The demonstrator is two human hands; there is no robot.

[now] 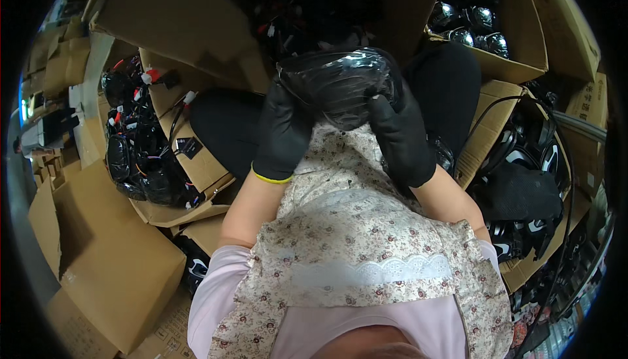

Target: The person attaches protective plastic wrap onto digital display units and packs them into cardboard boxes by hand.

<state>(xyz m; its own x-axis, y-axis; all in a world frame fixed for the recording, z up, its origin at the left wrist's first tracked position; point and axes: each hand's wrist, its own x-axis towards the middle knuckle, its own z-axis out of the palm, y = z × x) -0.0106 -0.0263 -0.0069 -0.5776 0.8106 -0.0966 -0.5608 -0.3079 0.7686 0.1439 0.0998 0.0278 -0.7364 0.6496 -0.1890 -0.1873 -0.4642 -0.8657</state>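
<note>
In front of my lap I hold a black, rounded object (340, 84) wrapped in shiny clear film; its exact kind does not show. My left hand (286, 123), in a black glove with a yellow cuff edge, grips its left side, and most of those fingers are hidden behind it. My right hand (402, 133), gloved in black too, holds the right side with the thumb on the front face. The wrapped object is tilted, its broad top edge away from me and its narrower lower end above my floral apron (356, 218).
At left, an open carton (196, 163) holds film-wrapped black parts with wires and connectors (140, 143). Far right, a carton (523, 51) contains several shiny wrapped pieces (481, 17). Below it stands a box of black-and-white parts (517, 156); a black cable (571, 189) loops over it.
</note>
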